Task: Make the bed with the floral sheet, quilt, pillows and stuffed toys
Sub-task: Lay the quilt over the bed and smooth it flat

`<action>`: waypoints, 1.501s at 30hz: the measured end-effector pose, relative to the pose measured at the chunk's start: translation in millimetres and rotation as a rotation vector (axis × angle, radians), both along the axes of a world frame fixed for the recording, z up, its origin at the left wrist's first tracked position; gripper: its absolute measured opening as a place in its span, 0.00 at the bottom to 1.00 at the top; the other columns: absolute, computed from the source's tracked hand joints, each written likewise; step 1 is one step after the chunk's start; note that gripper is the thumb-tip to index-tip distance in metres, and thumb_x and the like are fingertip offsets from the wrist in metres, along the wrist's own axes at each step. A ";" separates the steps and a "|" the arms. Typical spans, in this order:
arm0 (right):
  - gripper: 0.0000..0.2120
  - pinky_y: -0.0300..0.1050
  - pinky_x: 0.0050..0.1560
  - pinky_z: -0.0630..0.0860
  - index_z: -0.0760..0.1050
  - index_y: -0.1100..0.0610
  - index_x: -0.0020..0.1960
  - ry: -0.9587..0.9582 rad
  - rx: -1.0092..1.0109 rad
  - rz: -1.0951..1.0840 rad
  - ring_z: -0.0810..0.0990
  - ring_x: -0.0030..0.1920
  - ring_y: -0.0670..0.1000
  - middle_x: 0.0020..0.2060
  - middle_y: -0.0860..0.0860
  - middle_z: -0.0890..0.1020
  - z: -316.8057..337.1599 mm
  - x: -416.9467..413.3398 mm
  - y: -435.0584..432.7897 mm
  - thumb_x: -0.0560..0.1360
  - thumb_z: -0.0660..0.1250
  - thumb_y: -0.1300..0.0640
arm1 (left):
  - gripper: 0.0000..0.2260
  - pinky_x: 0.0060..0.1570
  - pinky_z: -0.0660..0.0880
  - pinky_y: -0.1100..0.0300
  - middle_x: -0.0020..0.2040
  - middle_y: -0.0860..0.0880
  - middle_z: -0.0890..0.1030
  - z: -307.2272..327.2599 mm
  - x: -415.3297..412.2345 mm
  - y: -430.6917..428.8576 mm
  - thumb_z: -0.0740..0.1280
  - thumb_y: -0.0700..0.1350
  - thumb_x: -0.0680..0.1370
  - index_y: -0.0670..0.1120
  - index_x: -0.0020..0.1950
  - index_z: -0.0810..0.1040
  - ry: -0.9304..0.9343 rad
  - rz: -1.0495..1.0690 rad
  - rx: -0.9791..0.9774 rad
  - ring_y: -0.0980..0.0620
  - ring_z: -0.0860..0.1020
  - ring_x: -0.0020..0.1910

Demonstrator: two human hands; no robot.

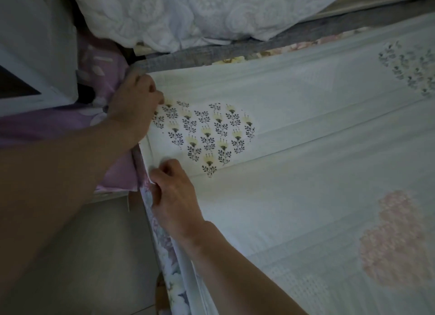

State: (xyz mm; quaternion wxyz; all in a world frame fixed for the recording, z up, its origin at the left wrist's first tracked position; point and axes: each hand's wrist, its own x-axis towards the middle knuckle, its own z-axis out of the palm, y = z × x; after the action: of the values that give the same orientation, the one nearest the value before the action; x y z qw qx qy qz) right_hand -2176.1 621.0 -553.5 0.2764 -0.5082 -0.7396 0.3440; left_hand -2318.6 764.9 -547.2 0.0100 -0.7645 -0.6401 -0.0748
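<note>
- Gripping the corner of the floral sheet (294, 150) with the left hand (135, 102), fingers curled over the hem.
- Pinching its side edge with the right hand (175, 192) — fingers bent tight.
- Spread flat over the mattress already, creased from folding.
- Probably left to do — white quilt (188, 15) heaped at the head; pillows, toys unseen.

the left hand (135, 102) and right hand (175, 197) are bare, and the forearms (58, 168) are bare too, uncovered right to the picture's edge; knuckles and tendons stand out on the hands' backs.
</note>
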 end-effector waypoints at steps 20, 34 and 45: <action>0.22 0.56 0.74 0.61 0.64 0.58 0.75 -0.167 0.167 -0.437 0.58 0.77 0.57 0.75 0.55 0.65 5.9 128.8 -93.9 0.82 0.56 0.56 | 0.30 0.74 0.37 0.42 0.79 0.38 0.47 17.8 178.5 -55.1 0.57 0.43 0.77 0.41 0.79 0.53 0.247 -0.242 -0.020 0.38 0.44 0.78; 0.39 0.67 0.72 0.52 0.55 0.52 0.79 -0.624 -0.276 -1.312 0.55 0.76 0.65 0.77 0.61 0.56 -3.0 366.5 -28.5 0.75 0.45 0.30 | 0.28 0.70 0.39 0.31 0.80 0.53 0.49 -48.4 305.5 -108.0 0.45 0.64 0.79 0.60 0.79 0.50 0.079 -0.592 -0.114 0.44 0.44 0.79; 0.24 0.67 0.72 0.38 0.51 0.41 0.78 -0.596 -0.029 -0.308 0.40 0.78 0.58 0.79 0.49 0.49 -37.3 119.3 104.6 0.83 0.44 0.42 | 0.25 0.71 0.42 0.30 0.79 0.55 0.38 -36.8 140.6 -19.3 0.38 0.59 0.81 0.61 0.78 0.39 0.205 0.092 -0.257 0.42 0.37 0.77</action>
State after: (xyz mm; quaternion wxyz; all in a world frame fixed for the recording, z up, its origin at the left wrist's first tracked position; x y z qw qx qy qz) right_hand -2056.8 725.7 -590.9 0.0894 -0.6960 -0.6976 0.1449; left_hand -2178.1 745.6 -584.0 -0.0193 -0.7330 -0.6744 0.0864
